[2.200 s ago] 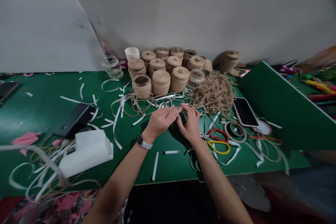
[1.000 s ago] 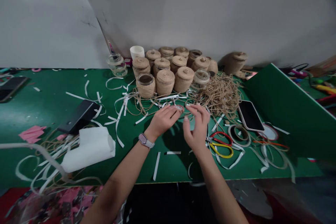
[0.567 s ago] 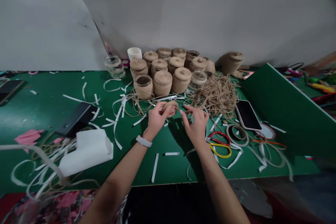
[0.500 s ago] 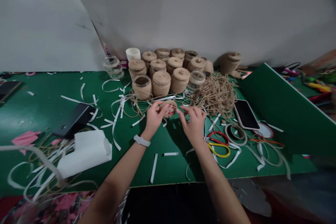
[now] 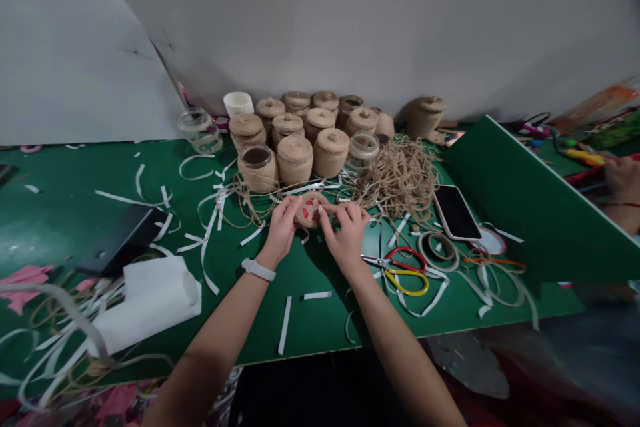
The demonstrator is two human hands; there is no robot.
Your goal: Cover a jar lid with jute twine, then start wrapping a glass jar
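White cups (image 5: 239,105) and a phone (image 5: 457,212)

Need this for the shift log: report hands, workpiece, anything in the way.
Left hand holding twine-rimmed disc. Right hand at its right side. Disc's red-and-pale face showing. Scissors close by right hand, apart from disc.

Green table (image 5: 320,327) — jars (image 5: 295,163), twine (image 5: 400,173) (all tangled), scissors (image 5: 389,263), phone (image 5: 457,211).

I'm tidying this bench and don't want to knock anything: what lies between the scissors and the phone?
In the head view, a pale tape roll lies between the scissors and the phone.
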